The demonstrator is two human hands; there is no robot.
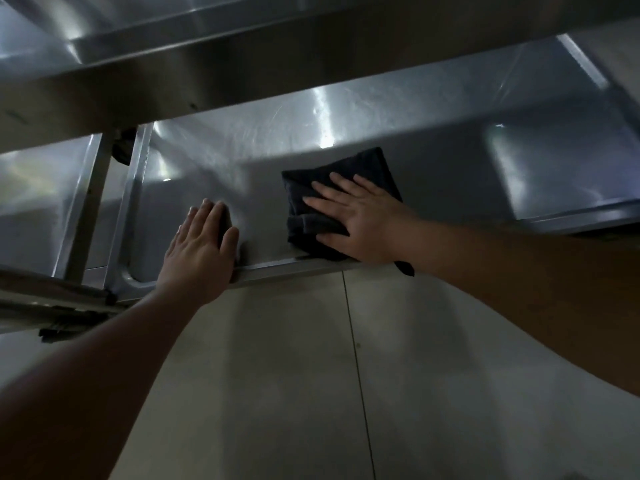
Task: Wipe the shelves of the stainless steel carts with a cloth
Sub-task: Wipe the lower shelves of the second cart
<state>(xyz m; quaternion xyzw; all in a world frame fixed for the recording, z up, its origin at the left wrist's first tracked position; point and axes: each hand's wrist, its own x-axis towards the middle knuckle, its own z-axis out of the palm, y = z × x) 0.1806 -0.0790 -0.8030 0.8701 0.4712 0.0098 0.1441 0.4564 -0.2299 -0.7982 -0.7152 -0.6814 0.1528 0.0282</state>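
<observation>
**Cloth flat on the lower shelf**

Dark folded cloth (pixel 332 188) lies near the front edge of the stainless steel cart shelf (pixel 433 168), under my flat, spread right hand (pixel 360 220). My left hand (pixel 201 247) rests open at that front edge; bare steel stretches behind and right.

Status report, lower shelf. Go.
Right hand flat, pressing dark cloth on lower shelf. Left hand open, resting on shelf's front rim. Upper shelf overhangs; nothing in the cloth's way.
</observation>
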